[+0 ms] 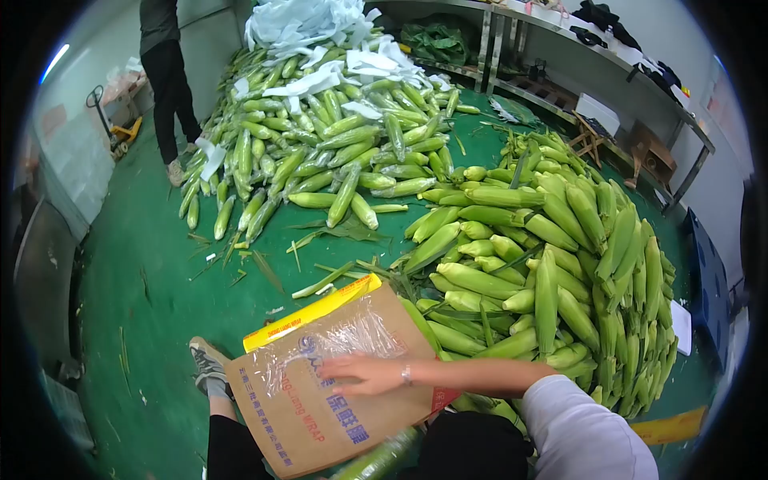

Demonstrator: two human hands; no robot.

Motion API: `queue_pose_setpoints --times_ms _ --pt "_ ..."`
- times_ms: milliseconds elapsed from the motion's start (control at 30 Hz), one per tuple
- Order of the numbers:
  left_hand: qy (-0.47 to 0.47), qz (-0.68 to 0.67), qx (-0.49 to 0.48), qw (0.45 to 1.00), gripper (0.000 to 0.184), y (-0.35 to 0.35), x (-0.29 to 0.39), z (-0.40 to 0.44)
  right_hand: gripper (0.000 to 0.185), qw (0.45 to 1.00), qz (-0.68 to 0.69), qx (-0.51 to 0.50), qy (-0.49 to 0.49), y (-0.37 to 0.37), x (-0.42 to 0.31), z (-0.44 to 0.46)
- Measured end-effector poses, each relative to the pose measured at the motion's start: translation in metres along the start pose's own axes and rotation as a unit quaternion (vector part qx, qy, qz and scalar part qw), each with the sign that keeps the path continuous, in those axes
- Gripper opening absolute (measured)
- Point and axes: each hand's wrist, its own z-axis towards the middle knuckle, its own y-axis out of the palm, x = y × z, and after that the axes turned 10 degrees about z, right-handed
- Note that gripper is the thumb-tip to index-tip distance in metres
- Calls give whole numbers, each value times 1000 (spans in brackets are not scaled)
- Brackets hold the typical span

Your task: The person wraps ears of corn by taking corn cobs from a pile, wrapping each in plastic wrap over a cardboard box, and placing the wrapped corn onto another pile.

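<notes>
My right hand (362,374) lies over a brown cardboard cling film box (272,416), its fingers stretched out and apart. Clear, shiny film (276,372) is spread across part of the box top near the fingers. Along the far edge of the box runs a yellow printed strip (312,312). The box rests across my lap, tilted. Below it, an ear of corn (376,460) in clear film shows partly at the bottom edge. My left hand is not in view.
Unwrapped green corn (552,272) is heaped close on the right. Farther off lies a pile of film-wrapped corn (336,144) with white film scraps. A person (168,80) stands at the far left, near a pallet jack (124,132). A metal shelf (552,96) lines the back right.
</notes>
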Motion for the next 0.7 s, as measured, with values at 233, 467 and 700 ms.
queue_pose_setpoints --times_ms 233,467,700 --pt "223 -214 413 857 29 -57 66 107 45 945 230 233 24 57 -23 -94" --pt "136 -674 -101 719 40 -22 185 296 18 728 596 248 231 -17 -26 -94" --pt "212 -427 112 872 40 -102 144 297 94 886 22 452 105 -308 35 -25"
